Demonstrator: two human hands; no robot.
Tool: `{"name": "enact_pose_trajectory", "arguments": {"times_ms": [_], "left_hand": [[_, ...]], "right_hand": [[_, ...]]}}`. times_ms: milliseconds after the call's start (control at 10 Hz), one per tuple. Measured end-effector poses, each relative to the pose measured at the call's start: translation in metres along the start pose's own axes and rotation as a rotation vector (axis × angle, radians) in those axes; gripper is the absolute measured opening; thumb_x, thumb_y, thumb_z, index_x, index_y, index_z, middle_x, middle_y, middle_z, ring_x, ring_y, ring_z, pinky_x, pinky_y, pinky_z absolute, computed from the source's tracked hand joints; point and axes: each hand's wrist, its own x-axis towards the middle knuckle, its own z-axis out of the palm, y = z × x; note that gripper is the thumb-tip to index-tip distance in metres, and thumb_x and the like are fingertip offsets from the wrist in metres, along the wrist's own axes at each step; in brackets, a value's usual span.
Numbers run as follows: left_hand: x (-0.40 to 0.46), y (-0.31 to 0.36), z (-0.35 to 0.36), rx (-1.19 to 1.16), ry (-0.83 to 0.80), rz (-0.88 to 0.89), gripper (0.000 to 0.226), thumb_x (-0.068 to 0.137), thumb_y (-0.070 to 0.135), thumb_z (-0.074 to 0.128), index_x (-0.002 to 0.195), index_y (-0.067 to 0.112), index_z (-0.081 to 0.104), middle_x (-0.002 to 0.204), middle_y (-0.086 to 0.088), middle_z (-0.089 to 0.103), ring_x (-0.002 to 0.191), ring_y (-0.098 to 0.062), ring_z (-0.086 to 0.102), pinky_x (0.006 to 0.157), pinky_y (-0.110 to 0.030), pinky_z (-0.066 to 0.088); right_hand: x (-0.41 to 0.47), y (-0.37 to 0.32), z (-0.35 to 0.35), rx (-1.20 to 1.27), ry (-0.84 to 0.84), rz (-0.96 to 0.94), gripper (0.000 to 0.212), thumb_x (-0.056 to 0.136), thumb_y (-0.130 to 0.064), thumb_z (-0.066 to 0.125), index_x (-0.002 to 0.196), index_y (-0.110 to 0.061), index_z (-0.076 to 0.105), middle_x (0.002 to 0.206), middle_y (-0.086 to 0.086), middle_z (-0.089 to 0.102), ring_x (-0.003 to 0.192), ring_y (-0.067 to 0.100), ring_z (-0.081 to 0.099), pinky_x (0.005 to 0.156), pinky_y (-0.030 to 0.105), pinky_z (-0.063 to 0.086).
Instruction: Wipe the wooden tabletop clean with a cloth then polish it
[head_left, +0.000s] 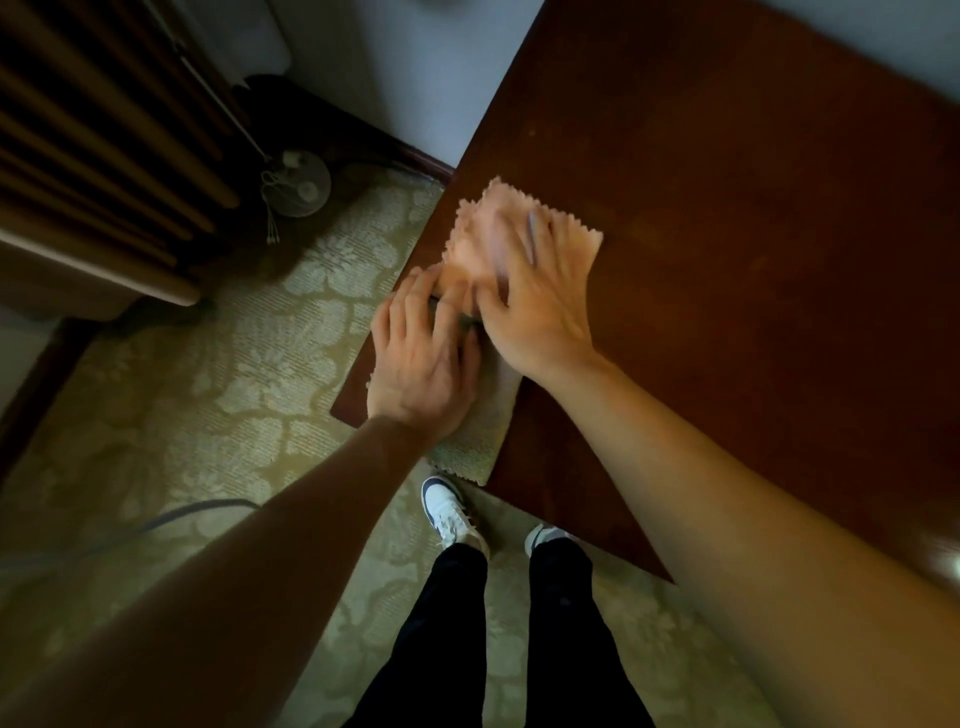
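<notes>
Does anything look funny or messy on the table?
A little. A second, pale green cloth lies under the left hand and hangs over the table edge, so it could slip off. The right hand presses on the pink cloth. No spills or damage show.

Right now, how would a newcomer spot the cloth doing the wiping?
Find the dark wooden tabletop, then its near-left edge. The peach cloth lies there under the right hand. Unlike the greenish cloth beneath the left hand, it is peach with zigzag edges.
</notes>
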Motion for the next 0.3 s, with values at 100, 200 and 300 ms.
{"name": "enact_pose_trajectory", "arguments": {"times_ms": [100,200,300], "left_hand": [[0.002,0.008,-0.014,-0.034,-0.072,-0.093,0.056,0.096,0.034,0.05,0.146,0.012,0.036,0.148,-0.019,0.036,0.138,-0.036,0.034,0.11,-0.055,0.029],[0.009,0.022,-0.039,-0.08,-0.033,-0.103,0.046,0.096,0.035,0.052,0.135,0.012,0.048,0.133,-0.014,0.049,0.123,-0.031,0.045,0.101,-0.047,0.035],[0.022,0.052,-0.072,-0.334,-0.019,-0.09,0.019,0.098,0.039,0.044,0.088,0.025,0.054,0.09,0.003,0.059,0.084,-0.012,0.055,0.073,-0.031,0.042]], "right_hand": [[-0.025,0.004,-0.02,0.161,0.128,0.01,0.046,0.101,-0.031,0.054,0.146,-0.019,0.049,0.15,0.005,0.047,0.141,0.022,0.039,0.108,0.037,0.038],[-0.043,0.012,-0.047,0.345,0.176,0.132,0.016,0.101,-0.025,0.055,0.101,-0.017,0.069,0.1,-0.002,0.069,0.087,0.008,0.061,0.071,0.027,0.042],[-0.061,0.018,-0.082,0.441,0.277,0.185,0.039,0.099,-0.024,0.057,0.062,-0.014,0.053,0.055,-0.004,0.05,0.048,0.01,0.047,0.052,0.031,0.033]]}}
